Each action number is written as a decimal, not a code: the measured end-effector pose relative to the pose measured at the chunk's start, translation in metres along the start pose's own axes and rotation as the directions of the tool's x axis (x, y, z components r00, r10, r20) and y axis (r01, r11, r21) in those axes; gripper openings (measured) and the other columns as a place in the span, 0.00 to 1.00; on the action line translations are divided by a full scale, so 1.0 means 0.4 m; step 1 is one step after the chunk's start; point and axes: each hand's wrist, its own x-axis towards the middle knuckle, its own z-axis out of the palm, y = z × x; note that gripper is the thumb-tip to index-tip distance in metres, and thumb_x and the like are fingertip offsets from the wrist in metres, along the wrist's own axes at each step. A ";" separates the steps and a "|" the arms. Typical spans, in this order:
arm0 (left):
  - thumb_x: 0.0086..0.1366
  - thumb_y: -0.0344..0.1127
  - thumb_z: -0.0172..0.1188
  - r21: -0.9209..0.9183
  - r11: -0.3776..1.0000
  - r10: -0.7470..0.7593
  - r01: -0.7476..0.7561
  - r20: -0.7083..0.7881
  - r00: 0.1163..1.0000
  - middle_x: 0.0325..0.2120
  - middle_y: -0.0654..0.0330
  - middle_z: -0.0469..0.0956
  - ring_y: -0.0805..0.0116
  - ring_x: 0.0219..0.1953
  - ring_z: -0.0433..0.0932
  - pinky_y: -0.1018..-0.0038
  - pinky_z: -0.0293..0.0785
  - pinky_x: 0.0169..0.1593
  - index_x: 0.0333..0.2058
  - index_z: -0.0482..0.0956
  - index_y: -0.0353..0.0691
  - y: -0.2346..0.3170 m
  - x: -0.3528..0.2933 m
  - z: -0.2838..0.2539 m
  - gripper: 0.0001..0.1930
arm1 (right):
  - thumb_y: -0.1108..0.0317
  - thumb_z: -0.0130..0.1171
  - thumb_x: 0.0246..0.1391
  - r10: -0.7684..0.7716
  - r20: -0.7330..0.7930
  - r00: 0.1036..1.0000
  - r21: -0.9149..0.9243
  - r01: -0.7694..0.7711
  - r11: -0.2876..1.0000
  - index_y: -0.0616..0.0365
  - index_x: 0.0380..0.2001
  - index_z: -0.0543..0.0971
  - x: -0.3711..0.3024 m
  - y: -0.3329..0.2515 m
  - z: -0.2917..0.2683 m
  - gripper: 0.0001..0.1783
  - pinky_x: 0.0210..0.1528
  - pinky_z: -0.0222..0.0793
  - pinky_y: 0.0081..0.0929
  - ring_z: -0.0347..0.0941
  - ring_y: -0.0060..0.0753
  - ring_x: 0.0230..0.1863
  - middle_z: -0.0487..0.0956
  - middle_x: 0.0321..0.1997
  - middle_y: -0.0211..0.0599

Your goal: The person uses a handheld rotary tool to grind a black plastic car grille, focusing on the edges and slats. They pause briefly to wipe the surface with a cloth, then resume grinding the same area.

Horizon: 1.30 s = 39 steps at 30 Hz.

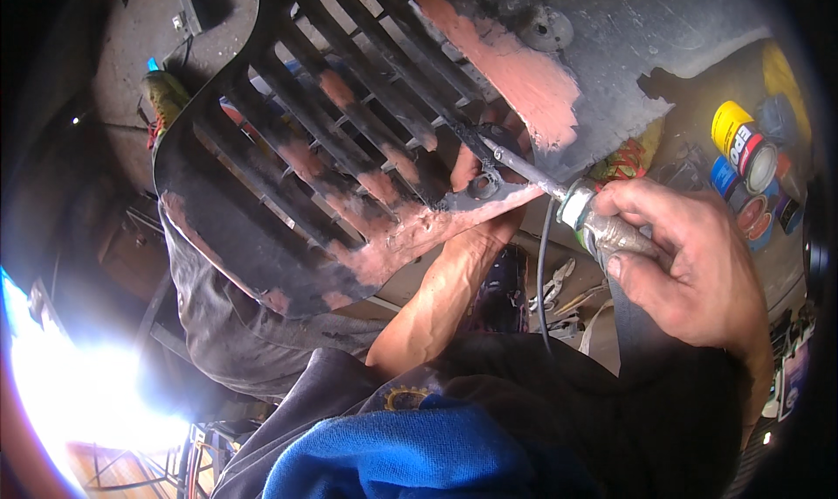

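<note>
A black plastic vehicle grille (205,185) with long slots and patches of pink filler lies tilted across my lap. My right hand (698,254) is closed round the worn handle of a soldering iron (532,172), thumb and forefinger near its pale collar. The iron's thin metal shaft points up and left, and its dark tip touches the grille beside a small tab with a hole. From below, my left hand (499,224) reaches behind the grille's lower edge; its fingers show through a slot under the tip, gripping the part there. The rest of that hand is hidden.
Right of the grille stand a yellow can (731,132) and a blue can (723,178) among other containers. A black cord (543,281) hangs below the iron. My shoes (166,97) show beyond the grille. A blue towel (393,451) lies nearest me. Glare fills the lower left.
</note>
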 end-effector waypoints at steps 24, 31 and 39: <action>0.73 0.43 0.58 0.038 0.998 0.052 -0.054 0.071 0.996 0.56 0.55 0.75 0.61 0.63 0.72 0.59 0.67 0.69 0.57 0.73 0.42 0.013 0.015 0.005 0.18 | 0.79 0.60 0.47 -0.058 -0.035 0.998 -0.165 0.051 0.985 0.68 0.46 0.78 0.032 0.004 0.003 0.19 0.39 0.75 0.31 0.82 0.39 0.33 0.83 0.34 0.49; 0.74 0.45 0.57 0.228 0.968 0.087 -0.105 0.086 0.992 0.59 0.53 0.74 0.58 0.63 0.72 0.56 0.70 0.67 0.61 0.71 0.43 0.017 0.000 0.031 0.22 | 0.81 0.58 0.47 0.097 0.038 0.995 -0.087 -0.094 0.992 0.69 0.45 0.78 0.025 -0.015 -0.022 0.18 0.37 0.73 0.27 0.79 0.27 0.31 0.82 0.31 0.45; 0.73 0.46 0.57 0.108 0.993 0.039 -0.043 0.033 0.999 0.58 0.55 0.74 0.59 0.63 0.73 0.58 0.68 0.68 0.60 0.72 0.43 0.009 0.011 0.020 0.22 | 0.80 0.58 0.49 0.061 0.037 0.997 -0.083 -0.058 0.995 0.69 0.46 0.77 0.026 0.002 -0.012 0.18 0.34 0.72 0.24 0.76 0.21 0.30 0.81 0.29 0.42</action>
